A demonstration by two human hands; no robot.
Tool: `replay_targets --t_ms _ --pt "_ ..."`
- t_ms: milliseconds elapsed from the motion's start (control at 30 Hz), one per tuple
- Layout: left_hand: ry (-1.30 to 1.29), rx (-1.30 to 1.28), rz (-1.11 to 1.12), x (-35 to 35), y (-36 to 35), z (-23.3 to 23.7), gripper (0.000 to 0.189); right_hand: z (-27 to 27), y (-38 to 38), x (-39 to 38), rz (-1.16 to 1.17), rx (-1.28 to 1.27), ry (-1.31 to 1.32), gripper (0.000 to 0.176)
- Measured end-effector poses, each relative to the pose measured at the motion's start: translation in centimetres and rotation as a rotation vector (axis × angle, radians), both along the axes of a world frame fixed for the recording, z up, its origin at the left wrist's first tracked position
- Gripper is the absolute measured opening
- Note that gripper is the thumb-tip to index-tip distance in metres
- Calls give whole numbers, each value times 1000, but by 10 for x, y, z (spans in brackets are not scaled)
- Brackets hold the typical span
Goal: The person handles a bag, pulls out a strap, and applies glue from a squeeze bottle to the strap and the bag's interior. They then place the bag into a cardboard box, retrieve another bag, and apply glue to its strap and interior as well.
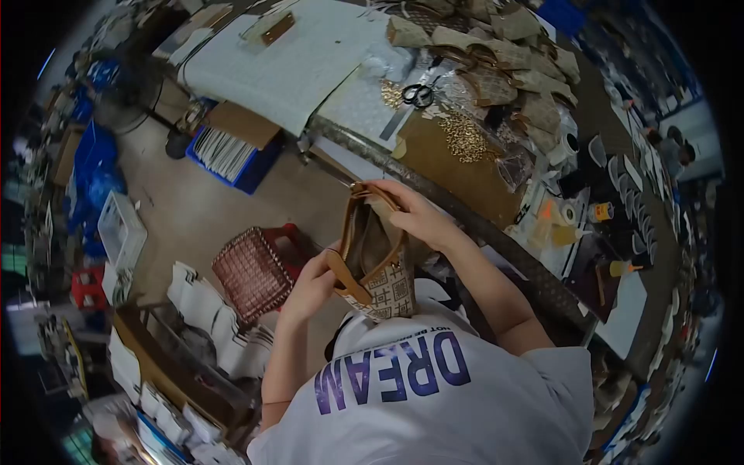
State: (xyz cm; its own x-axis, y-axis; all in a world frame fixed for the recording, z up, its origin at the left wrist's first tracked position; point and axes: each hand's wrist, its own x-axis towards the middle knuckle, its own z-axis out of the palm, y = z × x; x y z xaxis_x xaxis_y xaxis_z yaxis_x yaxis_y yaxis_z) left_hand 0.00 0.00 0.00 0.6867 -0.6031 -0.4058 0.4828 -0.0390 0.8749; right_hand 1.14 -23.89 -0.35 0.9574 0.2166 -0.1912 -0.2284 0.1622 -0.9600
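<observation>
Head view: gripping patterned bag [394, 291] by brown trim with left hand [308, 287] and by upper rim with right hand [422, 218], mouth open, before shirt [496, 395], beside worktop [496, 190]. Best to pull evenly, keeping zipper edges untwisted.

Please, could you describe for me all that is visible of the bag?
The bag is pale with a dark squared pattern and tan, leather-like trim. Its mouth is open, showing a brownish inside; a zip seems to run along the rim. It is held tilted before the white shirt, the left hand gripping tan trim, the right hand the rim. Whether it touches the shirt is unclear.
</observation>
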Motion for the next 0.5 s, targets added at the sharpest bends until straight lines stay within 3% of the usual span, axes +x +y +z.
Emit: replay_targets --t_ms 67,100,167,267,300,333,433,500 --pt "1 87 -100 17 -2 21 42 2 11 -8 -184 -36 -62 55" --pt "16 -6 -169 54 -85 2 40 -1 -78 17 -210 -155 -67 52" --pt "-1 46 -267 93 -103 12 36 -36 -103 38 -284 -167 -154 48" --pt "-260 212 -128 128 -134 5 47 -46 -134 60 -619 41 44 36" --pt "-265 114 -95 129 -142 2 51 -54 -141 63 -735 90 142 34" --pt "-268 19 -58 131 -152 -1 55 -61 -143 67 -901 134 185 35" --pt "-646 160 -300 151 -173 -15 62 -63 -138 79 -1233 284 303 38" --pt "-757 327 -272 178 -193 -12 62 -52 -137 87 -1223 314 285 50"
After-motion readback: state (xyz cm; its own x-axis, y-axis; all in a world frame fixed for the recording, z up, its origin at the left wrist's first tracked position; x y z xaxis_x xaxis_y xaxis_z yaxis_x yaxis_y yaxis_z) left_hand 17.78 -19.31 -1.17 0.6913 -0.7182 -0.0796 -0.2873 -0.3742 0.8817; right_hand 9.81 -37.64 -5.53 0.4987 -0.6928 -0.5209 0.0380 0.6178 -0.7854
